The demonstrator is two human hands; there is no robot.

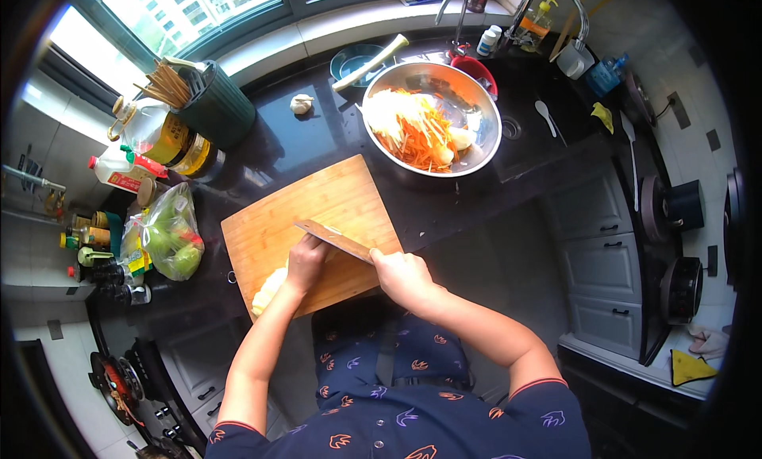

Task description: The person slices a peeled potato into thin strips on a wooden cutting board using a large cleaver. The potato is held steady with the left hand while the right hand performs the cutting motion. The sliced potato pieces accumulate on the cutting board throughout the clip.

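My right hand (402,273) grips the handle of a broad kitchen knife (333,238), whose blade lies across a wooden cutting board (317,201) on the dark counter. My left hand (305,260) presses down on a pale peeled vegetable (267,291) at the board's near left edge, fingertips right beside the blade. Behind the board stands a large steel bowl (484,117) filled with orange and pale shredded vegetables (413,129).
A garlic bulb (302,103) and a long pale stalk (371,62) lie near the bowl. At the left are a green utensil holder (218,106), oil bottles (178,141) and a bag of green produce (175,237). Faucets (456,6) are at the back, stove burners (683,288) at the right.
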